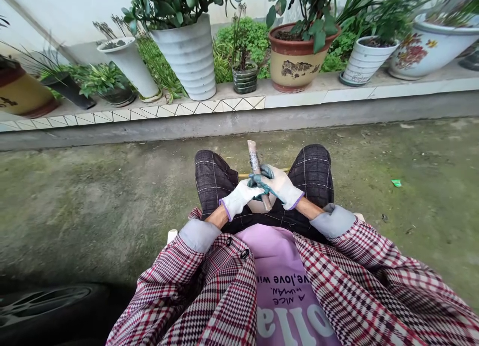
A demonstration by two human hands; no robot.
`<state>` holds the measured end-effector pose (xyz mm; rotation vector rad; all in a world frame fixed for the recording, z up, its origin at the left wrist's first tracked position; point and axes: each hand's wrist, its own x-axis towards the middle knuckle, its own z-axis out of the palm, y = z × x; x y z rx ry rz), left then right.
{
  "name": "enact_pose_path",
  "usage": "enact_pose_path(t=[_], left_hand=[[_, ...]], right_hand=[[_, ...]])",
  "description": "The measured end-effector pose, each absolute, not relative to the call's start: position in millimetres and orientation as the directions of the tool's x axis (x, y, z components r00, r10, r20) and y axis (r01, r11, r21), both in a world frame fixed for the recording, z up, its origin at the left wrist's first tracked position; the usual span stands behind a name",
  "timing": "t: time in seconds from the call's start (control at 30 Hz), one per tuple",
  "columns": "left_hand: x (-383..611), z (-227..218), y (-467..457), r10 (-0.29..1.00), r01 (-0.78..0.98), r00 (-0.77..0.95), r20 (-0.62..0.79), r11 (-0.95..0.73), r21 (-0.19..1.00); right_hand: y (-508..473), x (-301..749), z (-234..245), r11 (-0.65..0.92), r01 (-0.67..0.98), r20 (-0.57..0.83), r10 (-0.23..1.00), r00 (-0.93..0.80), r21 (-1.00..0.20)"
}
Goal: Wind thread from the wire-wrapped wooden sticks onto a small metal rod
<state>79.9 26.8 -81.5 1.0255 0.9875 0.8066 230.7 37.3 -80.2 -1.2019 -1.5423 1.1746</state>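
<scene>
Stick [254, 160] in both gloved hands [283, 184], upper end free, ledge edge [292, 101] well apart

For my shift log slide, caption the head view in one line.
Gloved left hand and gloved right hand hold a silvery-wrapped stick, facing a ledge of potted plants.

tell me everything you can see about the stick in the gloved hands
The stick is short, straight and brownish, apparently wood, with a far end that looks cut at a slant. Silvery, thin winding, perhaps wire, wraps it just beyond the hands. It sits above the lap, far end pointing away from the body and slightly left, near end toward the body. The gloved fingers of the left hand and right hand close around its middle, hiding that part.
</scene>
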Motion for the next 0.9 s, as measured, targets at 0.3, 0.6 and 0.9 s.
enact_pose_path(t=[0.3,0.6,0.9], left_hand=[[60,-41,12,0.716,-0.017,0.61,-0.339,0.44,0.898],[34,-43,46,0.896,0.335,0.325,-0.301,0.189,0.923],[30,-70,44,0.85,0.905,0.423,-0.314,-0.379,0.193]], right_hand=[[74,273,-69,0.153,0.084,0.149,0.988,-0.045,-0.985],[41,250,-64,0.191,0.51,-0.011,0.93,-0.366,-0.839],[47,263,-52,0.422,0.847,-0.079,0.88,-0.469,-0.322]])
